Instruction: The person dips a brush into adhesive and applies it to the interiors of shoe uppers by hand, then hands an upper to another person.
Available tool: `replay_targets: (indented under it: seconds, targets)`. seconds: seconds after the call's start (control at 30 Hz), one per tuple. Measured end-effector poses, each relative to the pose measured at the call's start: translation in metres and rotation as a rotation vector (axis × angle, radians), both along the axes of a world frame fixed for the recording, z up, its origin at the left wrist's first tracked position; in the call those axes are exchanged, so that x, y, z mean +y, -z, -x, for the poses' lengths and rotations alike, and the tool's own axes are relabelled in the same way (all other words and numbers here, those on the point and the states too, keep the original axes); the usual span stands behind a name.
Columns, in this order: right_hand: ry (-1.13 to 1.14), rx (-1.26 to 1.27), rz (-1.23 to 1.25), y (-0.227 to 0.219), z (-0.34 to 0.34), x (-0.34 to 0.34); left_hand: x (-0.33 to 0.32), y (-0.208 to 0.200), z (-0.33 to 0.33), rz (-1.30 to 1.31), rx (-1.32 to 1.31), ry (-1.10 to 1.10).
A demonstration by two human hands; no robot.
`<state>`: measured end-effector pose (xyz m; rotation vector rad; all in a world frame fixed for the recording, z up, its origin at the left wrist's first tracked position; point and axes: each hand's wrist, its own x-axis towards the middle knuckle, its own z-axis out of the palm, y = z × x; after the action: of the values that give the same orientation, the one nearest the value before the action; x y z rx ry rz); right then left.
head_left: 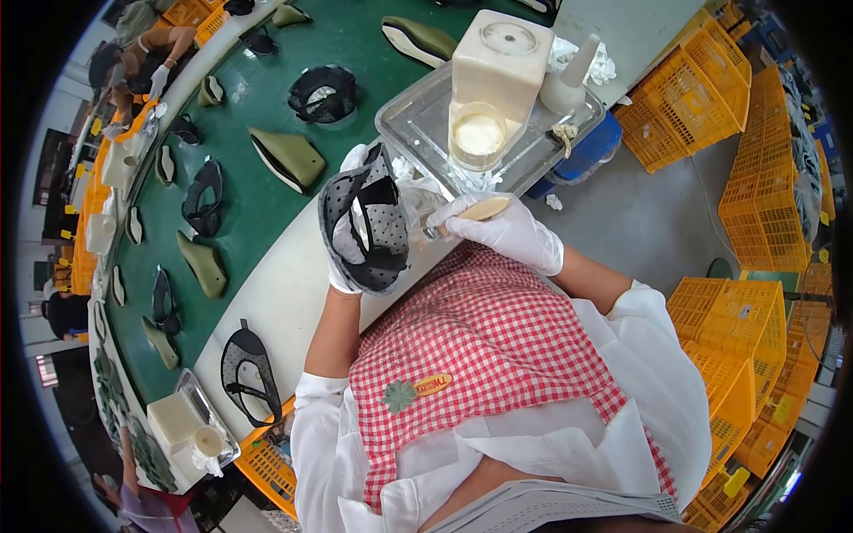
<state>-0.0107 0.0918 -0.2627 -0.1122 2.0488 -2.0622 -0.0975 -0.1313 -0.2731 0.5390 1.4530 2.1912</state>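
A black shoe upper (382, 222) with dotted mesh stands raised above the white table edge. My left hand (354, 160), in a white glove, is closed around it from behind, so most of its fingers are hidden. To its right, my gloved right hand (515, 233) grips a brush by its pale wooden handle (485, 209). The brush end points left toward the upper, apart from it as far as I can tell. Just beyond lies a grey tray (418, 115) bearing a square white container (499, 62) with a round cup (478, 133) of whitish liquid.
A white squeeze bottle (569, 78) and crumpled tissue stand at the tray's right. Green shoe lasts (289, 158) and black uppers (322, 93) lie on the green conveyor (258, 226). Another upper (249, 373) rests at left. Orange crates (684, 98) line the right. Co-workers sit across.
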Motion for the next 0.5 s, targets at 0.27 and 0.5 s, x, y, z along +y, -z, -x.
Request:
replay_targets:
  seconds: [0.27, 0.5]
  targets:
    - [0.189, 0.822, -0.683, 0.027, 0.017, 0.015, -0.036, 0.000, 0.004, -0.127, -0.256, 0.019]
    - [-0.158, 1.102, -1.523, 0.053, 0.036, 0.036, -0.079, -0.008, 0.008, -0.211, -0.438, -0.007]
